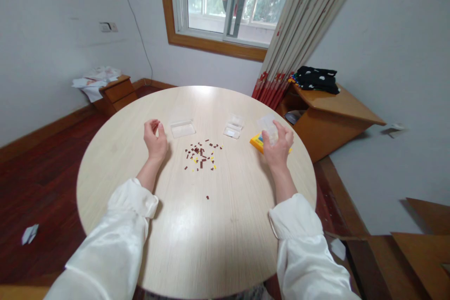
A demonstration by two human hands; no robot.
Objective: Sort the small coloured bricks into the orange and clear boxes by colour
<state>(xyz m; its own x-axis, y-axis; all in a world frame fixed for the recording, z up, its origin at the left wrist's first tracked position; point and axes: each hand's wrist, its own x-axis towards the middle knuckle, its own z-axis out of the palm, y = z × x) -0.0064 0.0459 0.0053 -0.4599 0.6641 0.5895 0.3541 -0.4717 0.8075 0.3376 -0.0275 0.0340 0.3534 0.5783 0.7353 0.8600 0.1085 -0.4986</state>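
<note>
My left hand (155, 140) rests at the left of the round table, its fingers curled in loosely; I see nothing in them. My right hand (279, 145) is over a yellow box (258, 142) and has its fingers around a clear plastic piece (268, 125), perhaps a case or bag. The hand hides part of both. Between my hands lies a loose spread of small dark brown building bricks (201, 165) with some yellow bricks (214, 167) among them. One brown brick (207, 197) lies apart, nearer to me.
A clear shallow tray (183, 129) and a small open clear case (232, 132) stand behind the bricks on the pale round table (211, 243). A wooden cabinet (337, 108) with folded black cloth (316, 78) is at the right. Papers (98, 76) lie on a small drawer unit (121, 93) at the left.
</note>
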